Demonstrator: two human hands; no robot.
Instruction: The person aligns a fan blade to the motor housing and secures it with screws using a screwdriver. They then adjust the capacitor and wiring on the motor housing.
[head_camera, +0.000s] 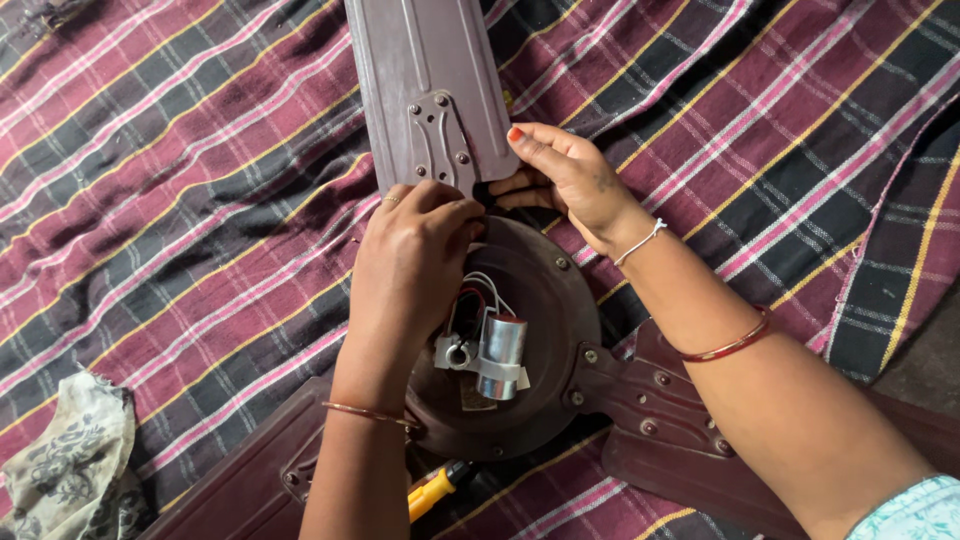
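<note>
Both hands, left hand (415, 245) and right hand (565, 175), pinch the fan blade (425, 70) bracket at the motor hub (540, 300); fastening needs steady alignment.

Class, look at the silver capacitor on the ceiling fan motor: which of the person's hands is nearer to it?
Left. The left hand hovers just above and beside the silver capacitor; the right hand is farther up, at the blade bracket.

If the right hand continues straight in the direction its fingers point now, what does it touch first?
The right hand points left along the base of the upper fan blade. It would probably meet the left hand fingertips first, at the blade bracket; depth there is unclear.
</note>
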